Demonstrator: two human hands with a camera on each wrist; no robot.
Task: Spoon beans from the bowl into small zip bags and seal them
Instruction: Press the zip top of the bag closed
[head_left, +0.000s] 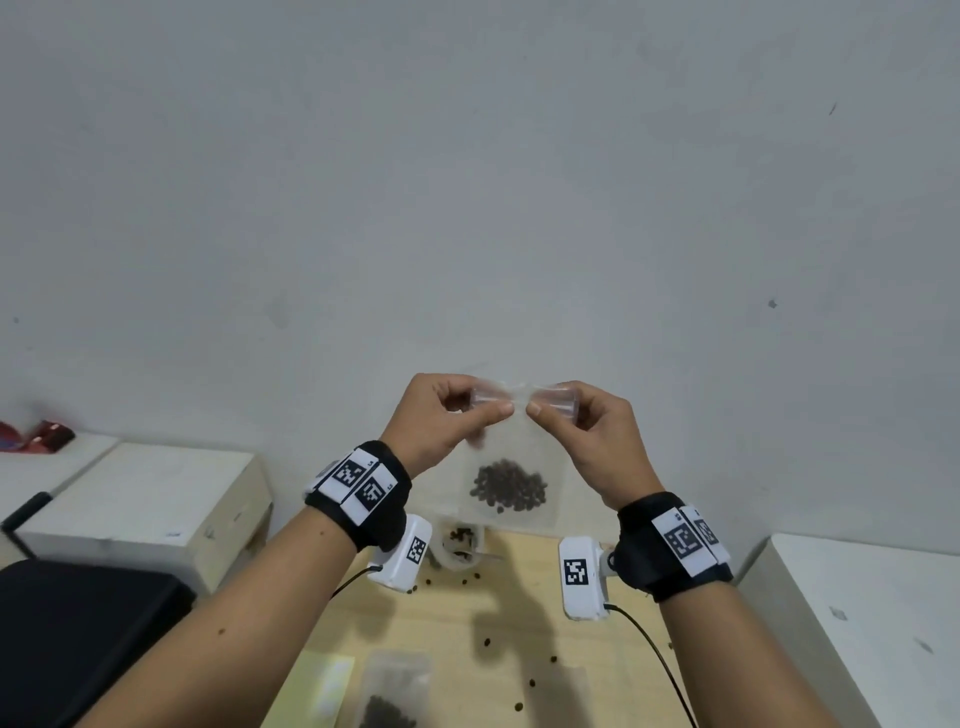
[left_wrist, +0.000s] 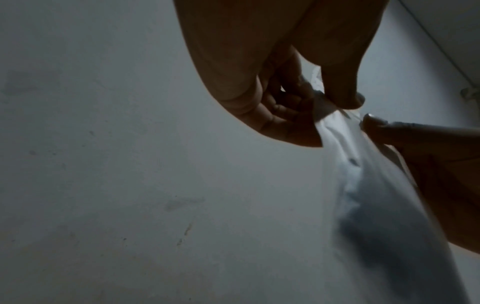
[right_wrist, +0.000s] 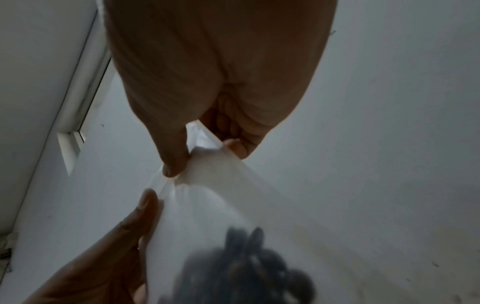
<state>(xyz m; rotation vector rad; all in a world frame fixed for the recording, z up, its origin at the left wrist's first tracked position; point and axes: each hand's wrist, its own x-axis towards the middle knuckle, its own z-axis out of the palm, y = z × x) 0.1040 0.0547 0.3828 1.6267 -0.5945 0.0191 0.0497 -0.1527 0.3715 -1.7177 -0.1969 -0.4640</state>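
Observation:
A small clear zip bag (head_left: 511, 447) hangs in the air in front of the wall, with dark beans (head_left: 509, 486) heaped at its bottom. My left hand (head_left: 447, 415) pinches the left part of the bag's top strip between thumb and fingers. My right hand (head_left: 582, 421) pinches the right part, thumb tips almost touching. The left wrist view shows the bag (left_wrist: 369, 185) below my left hand (left_wrist: 324, 102). In the right wrist view the bag (right_wrist: 207, 195) with blurred beans (right_wrist: 246, 267) hangs from my right hand (right_wrist: 197, 152). A white bowl (head_left: 460, 545) with a few beans stands on the table below.
The wooden table (head_left: 467, 613) has several loose beans scattered on it. Another bag with beans (head_left: 389, 696) lies at the near edge, beside a yellow sheet (head_left: 322, 686). White boxes (head_left: 145, 509) stand at the left and a white surface (head_left: 857, 623) at the right.

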